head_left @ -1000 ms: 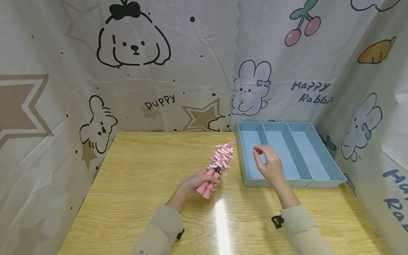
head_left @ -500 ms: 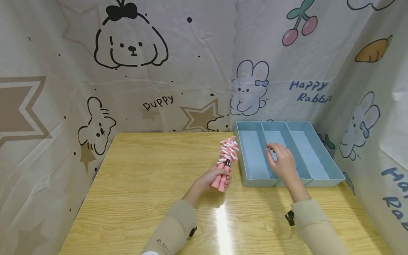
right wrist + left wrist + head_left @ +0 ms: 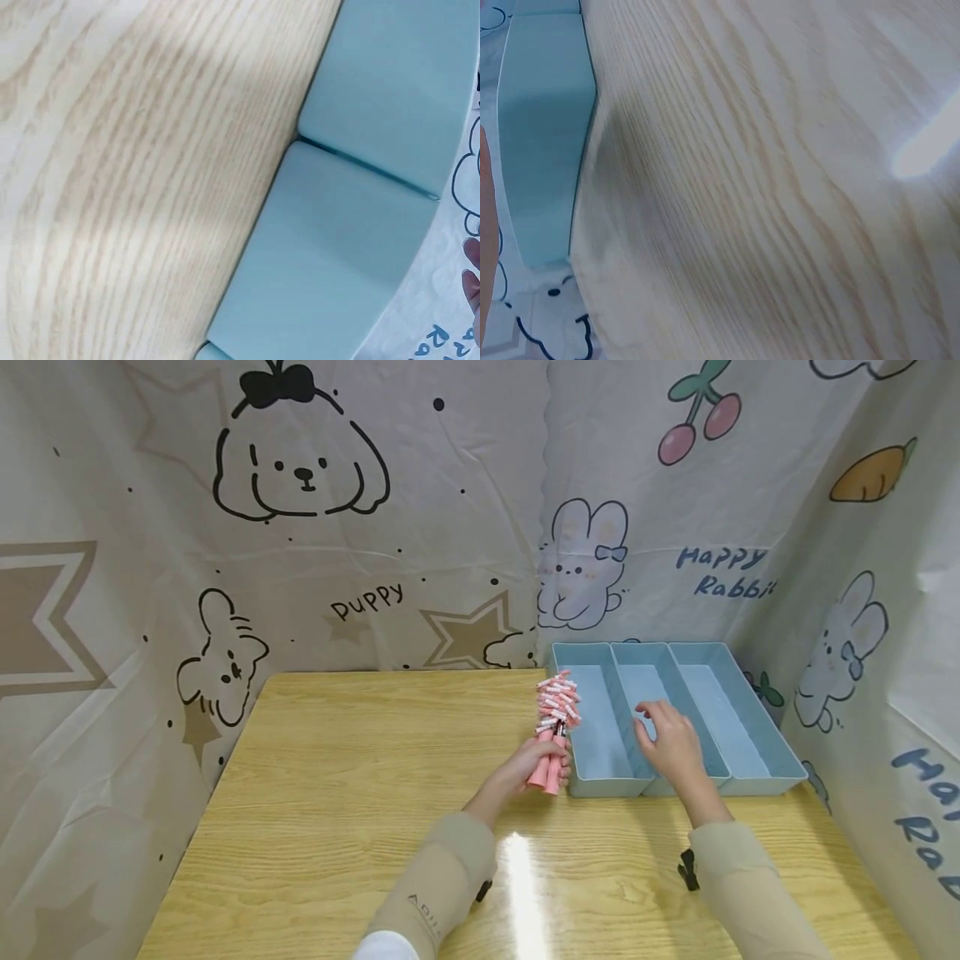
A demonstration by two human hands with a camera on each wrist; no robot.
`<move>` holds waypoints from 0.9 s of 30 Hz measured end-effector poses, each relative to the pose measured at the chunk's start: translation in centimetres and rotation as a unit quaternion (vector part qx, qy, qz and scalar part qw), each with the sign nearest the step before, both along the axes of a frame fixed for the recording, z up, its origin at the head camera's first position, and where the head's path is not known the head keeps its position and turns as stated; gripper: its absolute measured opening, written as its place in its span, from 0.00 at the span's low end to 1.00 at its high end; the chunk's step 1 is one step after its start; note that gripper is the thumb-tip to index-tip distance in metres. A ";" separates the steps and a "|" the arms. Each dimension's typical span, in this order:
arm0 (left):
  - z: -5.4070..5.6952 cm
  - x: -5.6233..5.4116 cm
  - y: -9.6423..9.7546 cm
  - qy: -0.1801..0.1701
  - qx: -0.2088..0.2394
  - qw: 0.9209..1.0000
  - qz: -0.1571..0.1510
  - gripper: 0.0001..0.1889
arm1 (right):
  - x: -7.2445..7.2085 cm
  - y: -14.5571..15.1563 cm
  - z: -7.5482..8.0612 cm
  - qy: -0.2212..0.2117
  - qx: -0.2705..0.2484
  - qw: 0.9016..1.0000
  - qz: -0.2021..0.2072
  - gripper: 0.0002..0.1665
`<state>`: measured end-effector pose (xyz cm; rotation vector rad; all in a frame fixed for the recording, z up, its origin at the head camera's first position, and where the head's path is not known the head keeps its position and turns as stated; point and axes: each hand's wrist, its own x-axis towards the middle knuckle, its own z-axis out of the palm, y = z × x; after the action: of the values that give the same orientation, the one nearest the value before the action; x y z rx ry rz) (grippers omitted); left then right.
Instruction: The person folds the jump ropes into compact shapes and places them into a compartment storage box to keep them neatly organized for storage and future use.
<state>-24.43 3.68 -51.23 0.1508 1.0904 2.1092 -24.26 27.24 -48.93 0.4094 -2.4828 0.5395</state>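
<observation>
My left hand grips the two pink handles of a bundled jump rope, whose pink and white beaded cord is gathered above the handles. In the head view the bundle overlaps the left wall of a light blue three-section organizer. My right hand hovers above the middle section, thumb and fingers bent loosely with nothing between them. The right wrist view catches only fingertips at its edge, over the blue front walls. Just a sliver of the left hand shows in the left wrist view; the rope is out of sight there.
The wooden table spreads left and in front of the organizer. A patterned curtain stands close behind and along both sides. The organizer sits at the table's back right, its sections divided by upright walls.
My left hand has carried the jump rope right and slightly away, up to the organizer's left edge. My right hand has shifted right, from the left section to over the middle one.
</observation>
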 end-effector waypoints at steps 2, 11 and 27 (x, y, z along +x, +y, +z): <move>0.1 -0.2 0.6 -0.006 0.002 1.000 0.007 0.07 | 0.1 0.2 -0.2 -0.016 0.008 1.000 -0.008 0.10; 0.8 -1.4 3.3 0.000 -0.009 1.000 0.028 0.05 | 0.4 1.1 -0.9 -0.076 0.049 0.995 -0.034 0.12; 1.1 -2.0 6.6 -0.027 -0.032 0.995 0.086 0.04 | 0.5 2.1 -2.7 -0.137 0.073 0.986 -0.054 0.17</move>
<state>-26.46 10.29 -50.10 -0.0320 1.1740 2.2129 -23.74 29.32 -51.60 0.2683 -2.8024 0.3921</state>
